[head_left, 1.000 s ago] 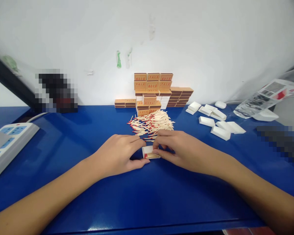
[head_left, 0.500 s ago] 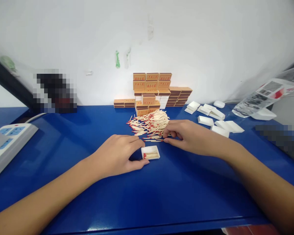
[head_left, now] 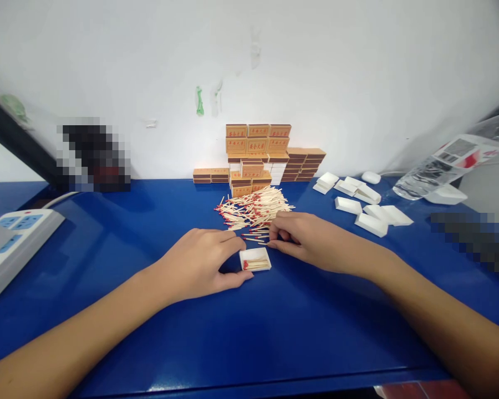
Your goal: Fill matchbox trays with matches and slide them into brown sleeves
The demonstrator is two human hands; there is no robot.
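Note:
My left hand [head_left: 202, 260] rests on the table with thumb and forefinger closed around the left end of a small white matchbox tray [head_left: 254, 254]. Inside the tray, several red-tipped matches [head_left: 258, 264] lie along its near side. Just beyond the tray's right corner, my right hand [head_left: 310, 239] has its thumb and forefinger pinched on the end of a match [head_left: 261, 243]. Its other fingers are curled and partly hidden. A loose heap of matches [head_left: 264, 208] spreads behind both hands.
Matchboxes [head_left: 256, 145] are stacked against the wall. To the right lie several white trays [head_left: 348, 205], a small white case [head_left: 371, 177] and a leaning plastic bottle [head_left: 430, 166]. A power strip [head_left: 29, 233] sits at the left edge of the blue table [head_left: 241, 338].
My right hand has moved left and slightly nearer, from the edge of the heap toward the tray, with a match at its fingertips. My left hand and the tray have stayed in place.

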